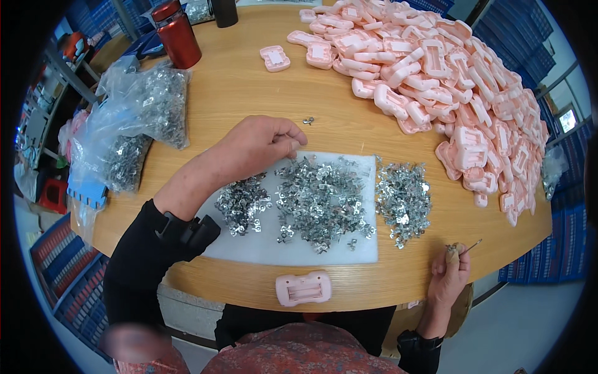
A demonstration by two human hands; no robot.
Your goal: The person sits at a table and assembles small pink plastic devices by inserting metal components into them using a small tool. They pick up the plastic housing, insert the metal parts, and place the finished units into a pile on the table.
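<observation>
My left hand (265, 144) is over the far edge of a white foam sheet (240, 254), thumb and forefinger bent together; anything between them is hidden. Just beyond its fingertips a small metal clip (308, 120) lies on the wood. Below the hand, shiny metal clips are heaped in a small pile (242, 204) and a larger pile (321, 202). Off to the right, my right hand (450, 274) is closed around a thin metal rod-like tool (471, 245), with a small shiny bit at the fingertips. A pink plastic shell (303, 289) rests at the near table edge.
More clips form a pile (403, 202) right of the sheet. Pink shells are heaped (430, 75) at far right, with a separate shell (275, 58) beside them. Clear bags of clips (163, 103) and a red flask (177, 37) stand on the left of the wooden table (230, 81).
</observation>
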